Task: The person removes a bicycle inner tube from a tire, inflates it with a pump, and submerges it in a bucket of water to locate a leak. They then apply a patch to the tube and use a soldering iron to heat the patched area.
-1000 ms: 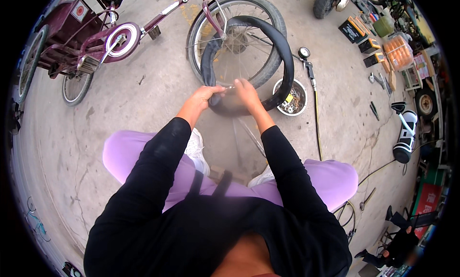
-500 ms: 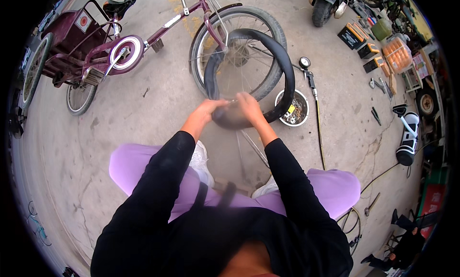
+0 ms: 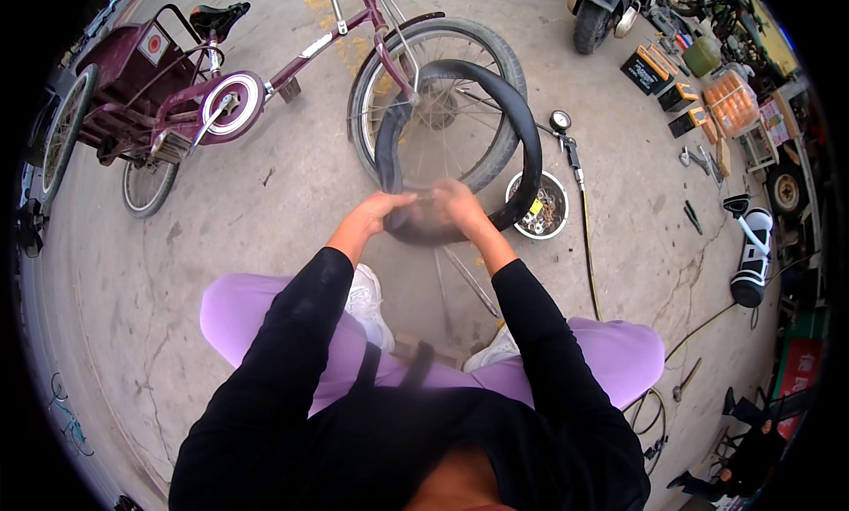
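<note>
1. The step in hand looks to be close two-handed work at the near stretch of a black inner tube (image 3: 531,139): the left hand (image 3: 380,207) and right hand (image 3: 462,207) almost meet there.
2. The left fingers are drawn together, thumb forward; the right ones are curled but smeared by blur. I cannot tell whether either set grips the rubber or some small piece between them.
3. The tube is above the middle of the concrete ground (image 3: 265,223), overlapping the tricycle's front wheel (image 3: 500,49) in view; whether tube and wheel touch is unclear.
4. As I judge it, the next move calls for a steady pinch and small finger motions, with the loop kept from twisting.
5. The tube is a matt, supple-looking ring, smooth on its right side and creased on its left.
6. Behind it, the wheel pairs a dusty grey tyre with thin metal spokes; the tricycle (image 3: 285,62) has glossy purple tubing.
7. On the ground's right-hand side, near the tube, sits a round metal bowl (image 3: 566,215) of loose small parts, then a dial gauge (image 3: 560,120) and slim dark hose (image 3: 588,245).
</note>
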`<action>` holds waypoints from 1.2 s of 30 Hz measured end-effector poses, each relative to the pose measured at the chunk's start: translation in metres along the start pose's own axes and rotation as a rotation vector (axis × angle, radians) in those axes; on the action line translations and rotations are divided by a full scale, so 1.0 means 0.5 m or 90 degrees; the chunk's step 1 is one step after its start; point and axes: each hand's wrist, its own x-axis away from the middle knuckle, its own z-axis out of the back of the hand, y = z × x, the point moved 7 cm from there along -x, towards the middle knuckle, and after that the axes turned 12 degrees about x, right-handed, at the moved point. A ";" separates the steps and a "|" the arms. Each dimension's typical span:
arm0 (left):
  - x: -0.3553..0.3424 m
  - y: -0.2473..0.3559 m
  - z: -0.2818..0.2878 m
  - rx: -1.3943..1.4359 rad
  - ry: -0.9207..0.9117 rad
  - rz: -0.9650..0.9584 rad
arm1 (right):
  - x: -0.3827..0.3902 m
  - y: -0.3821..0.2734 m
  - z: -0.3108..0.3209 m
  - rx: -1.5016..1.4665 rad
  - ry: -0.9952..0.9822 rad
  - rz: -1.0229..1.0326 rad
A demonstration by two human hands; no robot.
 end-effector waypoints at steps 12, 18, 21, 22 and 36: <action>-0.003 0.038 -0.057 -0.107 -0.034 -0.048 | -0.025 -0.015 0.000 0.189 -0.008 0.139; 0.021 0.071 -0.131 -0.333 -0.155 -0.136 | -0.007 0.080 -0.069 -0.609 -0.268 -0.289; 0.019 0.076 -0.154 -0.486 -0.175 -0.136 | -0.001 0.089 -0.077 -0.667 -0.310 -0.292; 0.014 0.082 -0.164 -0.524 -0.177 -0.128 | -0.003 0.091 -0.073 -0.661 -0.310 -0.281; 0.013 0.127 -0.135 -0.413 -0.144 -0.024 | 0.041 -0.110 0.009 0.294 0.079 0.278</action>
